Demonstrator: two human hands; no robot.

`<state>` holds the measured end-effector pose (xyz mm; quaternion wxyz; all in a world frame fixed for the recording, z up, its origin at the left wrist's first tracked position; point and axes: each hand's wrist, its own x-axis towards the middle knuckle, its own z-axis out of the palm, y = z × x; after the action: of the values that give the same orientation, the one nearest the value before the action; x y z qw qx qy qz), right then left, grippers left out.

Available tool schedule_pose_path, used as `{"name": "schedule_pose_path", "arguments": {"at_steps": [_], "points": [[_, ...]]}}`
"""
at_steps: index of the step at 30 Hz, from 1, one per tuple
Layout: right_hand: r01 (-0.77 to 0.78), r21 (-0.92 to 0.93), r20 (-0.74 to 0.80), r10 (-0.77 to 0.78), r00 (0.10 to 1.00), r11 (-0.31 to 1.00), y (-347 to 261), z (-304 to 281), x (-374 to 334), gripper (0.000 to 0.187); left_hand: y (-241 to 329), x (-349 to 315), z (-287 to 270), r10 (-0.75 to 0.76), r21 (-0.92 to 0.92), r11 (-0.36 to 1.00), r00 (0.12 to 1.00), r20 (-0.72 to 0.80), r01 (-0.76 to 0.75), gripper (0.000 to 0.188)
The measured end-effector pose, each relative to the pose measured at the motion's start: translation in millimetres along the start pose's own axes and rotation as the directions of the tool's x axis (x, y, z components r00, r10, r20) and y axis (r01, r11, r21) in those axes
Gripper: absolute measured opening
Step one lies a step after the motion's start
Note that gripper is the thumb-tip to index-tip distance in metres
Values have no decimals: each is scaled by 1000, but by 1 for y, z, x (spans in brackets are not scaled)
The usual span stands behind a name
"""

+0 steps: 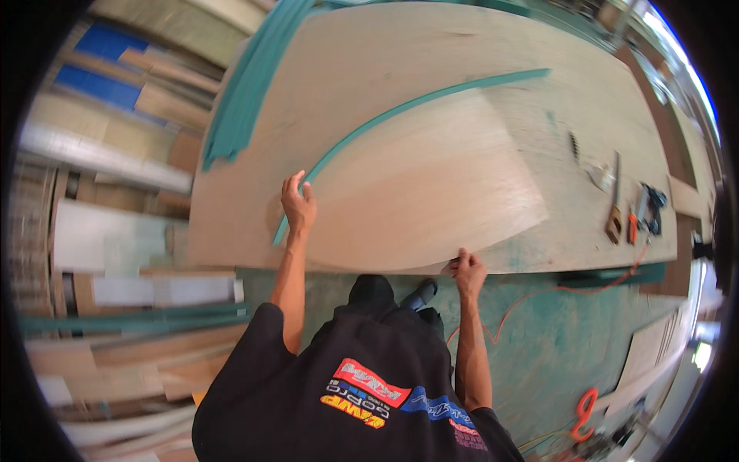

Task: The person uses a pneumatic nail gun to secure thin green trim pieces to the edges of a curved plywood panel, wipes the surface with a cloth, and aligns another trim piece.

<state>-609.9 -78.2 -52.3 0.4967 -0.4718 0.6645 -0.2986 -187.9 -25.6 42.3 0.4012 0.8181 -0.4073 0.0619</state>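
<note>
A pale plywood sheet (416, 185) lies on the large wooden worktable (369, 54), its near edge at the table's front edge. Along the sheet's far and left edges runs a long thin green strip (400, 108), which looks curved in this wide view. My left hand (299, 202) is closed round the strip near its left end, fingers on one side and thumb on the other. At the sheet's near edge, my right hand (467, 273) is closed in a pinch. Something small and dark shows at its fingertips, too small to name.
A stack of green strips (250, 92) lies at the table's left. Toward the right are a handsaw (614, 204), an orange-handled tool (633, 225) and a black tool (654, 208). An orange cord (531, 291) trails across the floor. Boards (115, 231) are piled on the left.
</note>
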Motion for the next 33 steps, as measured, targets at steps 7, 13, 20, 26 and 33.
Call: {"name": "schedule_pose_path", "arguments": {"at_steps": [7, 13, 20, 26, 33], "points": [[87, -59, 129, -79, 988, 994, -4, -5, -11, 42, -104, -175, -115, -952, -661, 190, 300, 55, 726, 38], [118, -68, 224, -100, 969, 991, -13, -12, -14, 44, -103, -182, -91, -812, -777, 268, 568, 136, 570, 59], [207, -93, 55, -202, 978, 974, 2, 8, -20, 36, -94, -144, -72, -688, -857, 160, 678, 259, 490, 85], [333, -191, -107, -357, 928, 923, 29, 29, -32, 28, -107, -161, -86, -585, -823, 39, 681, 441, 566, 94], [172, 255, -98, -152, 984, 951, 20, 135, -165, 19, -123, -177, -124, -166, -652, 57, 651, 740, 756, 77]]}}
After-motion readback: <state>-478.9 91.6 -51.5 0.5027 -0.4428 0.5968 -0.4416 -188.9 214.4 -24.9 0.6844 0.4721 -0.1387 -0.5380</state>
